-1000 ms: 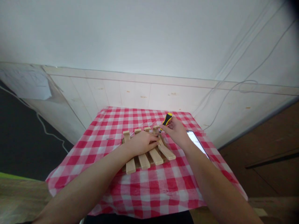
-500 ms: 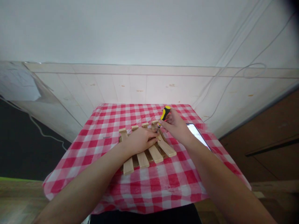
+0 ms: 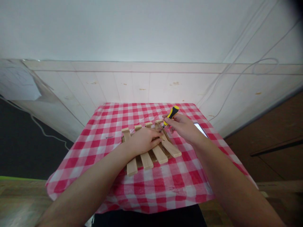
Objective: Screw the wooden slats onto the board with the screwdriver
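A small rack of pale wooden slats [image 3: 146, 159] lies in the middle of a red-and-white checked tablecloth [image 3: 151, 186]. My left hand [image 3: 142, 141] lies on top of the slats, fingers pressed down and pinched near the far right slat. My right hand [image 3: 184, 127] is closed round a yellow-and-black screwdriver [image 3: 171, 114], whose tip points down at the slat right by my left fingertips. What my left fingers pinch is hidden.
A phone [image 3: 201, 129] with a lit screen lies on the cloth just right of my right hand. A small dark screw or nail [image 3: 109, 137] rests on the cloth left of the rack. White wall panels and loose cables [image 3: 236, 82] run behind the table.
The screwdriver handle has tilted over to the right in my right hand. My left hand stays on the slats. The view has shifted slightly.
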A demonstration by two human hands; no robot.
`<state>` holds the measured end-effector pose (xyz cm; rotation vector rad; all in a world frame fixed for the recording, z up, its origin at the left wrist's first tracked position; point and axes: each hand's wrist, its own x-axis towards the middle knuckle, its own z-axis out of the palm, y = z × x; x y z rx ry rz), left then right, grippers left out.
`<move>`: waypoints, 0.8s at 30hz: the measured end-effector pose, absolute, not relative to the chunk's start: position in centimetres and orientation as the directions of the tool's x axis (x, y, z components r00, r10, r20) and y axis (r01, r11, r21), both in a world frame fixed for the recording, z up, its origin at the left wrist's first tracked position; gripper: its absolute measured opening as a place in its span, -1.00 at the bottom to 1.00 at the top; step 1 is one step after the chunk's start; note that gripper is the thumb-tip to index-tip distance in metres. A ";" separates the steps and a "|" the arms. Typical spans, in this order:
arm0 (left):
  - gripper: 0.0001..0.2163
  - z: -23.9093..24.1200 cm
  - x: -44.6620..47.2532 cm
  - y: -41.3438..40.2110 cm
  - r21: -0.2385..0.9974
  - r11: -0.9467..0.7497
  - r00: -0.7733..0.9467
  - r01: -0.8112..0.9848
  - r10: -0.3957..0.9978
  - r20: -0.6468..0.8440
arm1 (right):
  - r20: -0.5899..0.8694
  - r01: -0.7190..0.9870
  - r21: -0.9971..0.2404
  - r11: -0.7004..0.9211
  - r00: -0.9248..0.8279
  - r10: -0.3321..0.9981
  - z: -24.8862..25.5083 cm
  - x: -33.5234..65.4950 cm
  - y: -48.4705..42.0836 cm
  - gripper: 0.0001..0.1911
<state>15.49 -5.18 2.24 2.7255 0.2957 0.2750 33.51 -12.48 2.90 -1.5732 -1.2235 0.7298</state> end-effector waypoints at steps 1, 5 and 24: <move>-0.80 2.2 15.5 -5.2 0.391 -0.904 0.958 0.171 0.246 0.150 | 0.166 0.463 -0.886 -0.004 0.325 0.931 2.8 33.5 -12.4 -0.65; -0.80 2.2 15.5 -5.1 0.388 -0.901 0.956 0.194 0.262 0.130 | 0.303 0.651 -0.759 -0.007 0.362 0.881 2.5 33.0 -12.3 -0.64; -0.77 2.2 15.6 -5.3 0.370 -0.905 0.955 0.209 0.270 0.122 | 0.199 0.330 -0.937 0.110 0.250 0.948 2.2 31.9 -12.8 -0.79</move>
